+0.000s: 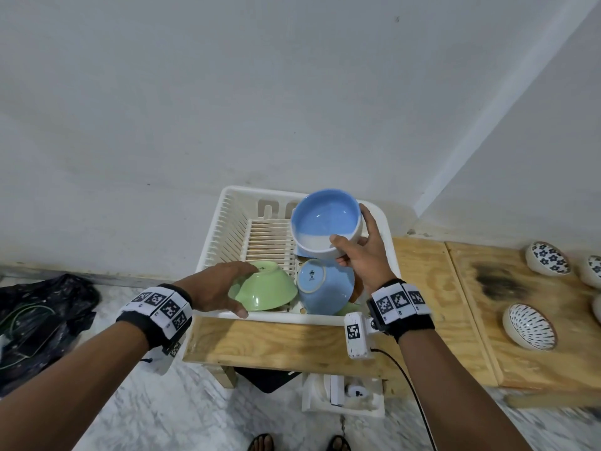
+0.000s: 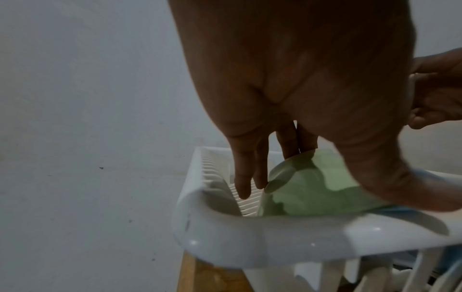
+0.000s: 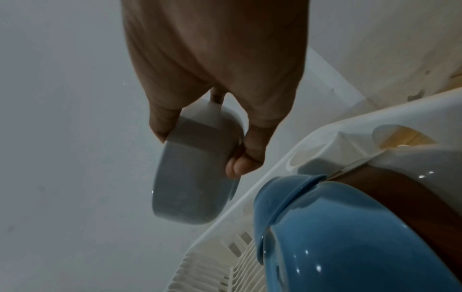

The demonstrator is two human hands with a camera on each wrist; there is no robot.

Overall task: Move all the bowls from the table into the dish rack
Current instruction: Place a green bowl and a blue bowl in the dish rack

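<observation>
Sandalled toes show at the near edge of the head view, on a marbled floor. At the far left a dark plastic bag (image 1: 42, 323) lies on that floor. Next comes the left hand (image 1: 216, 289), fingers spread and nearly straight over the green bowl (image 1: 265, 288), which lies upside down and tilted in the near left part of the white dish rack (image 1: 227, 203); the thumb reaches down to the rack's near rim. Beside it on the right a blue bowl (image 1: 325, 288) lies tilted in the rack, its base toward the camera with a small dark maker's mark too small to read. Above it the right hand (image 1: 364, 255) grips a blue-and-white bowl (image 1: 325, 222) by its wall, thumb on the near rim, fingers curled around the outside, holding it tilted over the far right of the rack. Both wrists wear black bands carrying square black-and-white code tags. The rack stands on a plywood table (image 1: 286, 343) against a plain white wall. Further right, three patterned bowls (image 1: 530, 325) sit on a plywood top with a dark scorch mark.
</observation>
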